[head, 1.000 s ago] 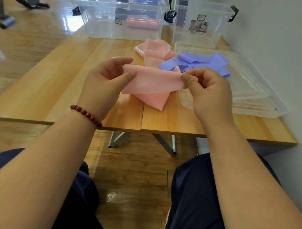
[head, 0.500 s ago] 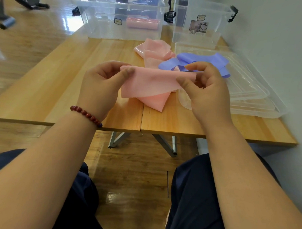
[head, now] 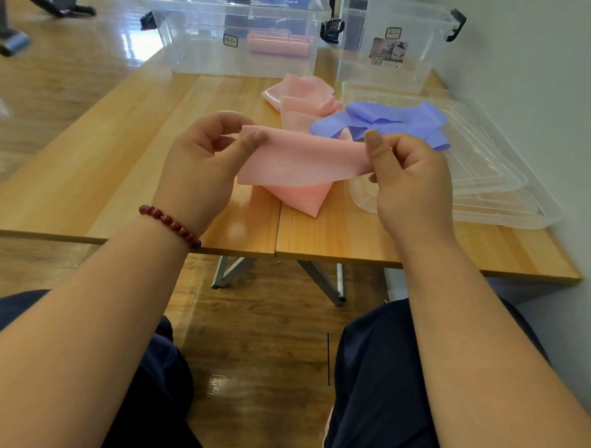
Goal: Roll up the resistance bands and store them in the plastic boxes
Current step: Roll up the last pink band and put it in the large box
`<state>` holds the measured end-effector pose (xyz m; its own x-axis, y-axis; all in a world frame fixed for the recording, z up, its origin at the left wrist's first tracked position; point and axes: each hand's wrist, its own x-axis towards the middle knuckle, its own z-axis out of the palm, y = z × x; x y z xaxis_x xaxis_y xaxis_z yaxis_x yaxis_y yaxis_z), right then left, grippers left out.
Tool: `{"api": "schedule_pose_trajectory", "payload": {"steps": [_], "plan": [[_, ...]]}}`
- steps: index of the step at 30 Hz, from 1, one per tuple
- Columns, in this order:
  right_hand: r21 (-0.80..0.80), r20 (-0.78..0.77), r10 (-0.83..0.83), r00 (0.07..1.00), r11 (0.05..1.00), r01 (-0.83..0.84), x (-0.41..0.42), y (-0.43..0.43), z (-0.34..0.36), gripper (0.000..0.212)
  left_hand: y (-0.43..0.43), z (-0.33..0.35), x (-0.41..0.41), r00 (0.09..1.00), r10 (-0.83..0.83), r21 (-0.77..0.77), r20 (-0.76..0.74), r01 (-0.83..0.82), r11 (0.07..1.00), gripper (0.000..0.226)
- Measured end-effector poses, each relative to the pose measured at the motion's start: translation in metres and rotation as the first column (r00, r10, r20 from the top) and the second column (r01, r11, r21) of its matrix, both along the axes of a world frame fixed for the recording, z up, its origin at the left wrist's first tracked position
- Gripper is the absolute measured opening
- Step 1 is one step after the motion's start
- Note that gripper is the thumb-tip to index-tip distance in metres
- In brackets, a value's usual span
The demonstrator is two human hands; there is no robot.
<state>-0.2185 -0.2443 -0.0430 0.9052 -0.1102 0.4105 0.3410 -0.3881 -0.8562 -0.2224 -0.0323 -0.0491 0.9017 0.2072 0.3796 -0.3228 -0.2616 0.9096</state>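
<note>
Boxes (head: 199, 59) (head: 423, 64), two, stand behind one pink band (head: 303, 160) pinched by left hand (head: 195, 166) and right hand (head: 412, 184).

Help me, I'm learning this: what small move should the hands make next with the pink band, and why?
Probably begin rolling: left hand and right hand each pinch a corner of the pink band, its end flat and uncurled, the rest trailing onto the table. Curling that edge over itself likely starts a roll like the pink roll in the box.

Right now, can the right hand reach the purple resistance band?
Probably yes: the purple resistance band lies uncovered just beyond the right hand, though that hand is pinching the pink resistance band.
</note>
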Motion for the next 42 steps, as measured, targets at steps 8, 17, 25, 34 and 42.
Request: {"api": "schedule_pose_trajectory", "payload": {"steps": [8,17,25,34,42], "plan": [[0.037,0.018,0.083,0.996,0.996,-0.084,0.0,0.0,-0.003,0.009,-0.001,0.003,-0.002,0.998,0.048,-0.016,-0.033,-0.048,0.999,0.009],[0.002,0.036,0.014,0.999,1.0,-0.014,-0.002,0.001,0.001,0.014,-0.001,0.003,-0.003,0.999,-0.038,-0.02,0.009,0.039,0.999,0.013],[0.085,0.017,0.045,0.999,0.995,-0.046,-0.004,0.002,0.002,0.009,-0.003,0.004,-0.004,0.999,0.043,-0.003,0.016,-0.043,0.999,0.008],[0.209,-0.079,0.068,0.995,0.977,-0.05,-0.006,0.003,0.005,0.008,-0.004,0.006,-0.005,0.998,0.059,-0.045,-0.003,-0.059,0.997,0.012],[0.339,-0.136,0.097,0.986,0.94,-0.046,-0.008,0.007,0.01,0.016,-0.003,0.006,-0.006,0.997,0.076,-0.04,0.011,-0.075,0.996,0.021]]}}
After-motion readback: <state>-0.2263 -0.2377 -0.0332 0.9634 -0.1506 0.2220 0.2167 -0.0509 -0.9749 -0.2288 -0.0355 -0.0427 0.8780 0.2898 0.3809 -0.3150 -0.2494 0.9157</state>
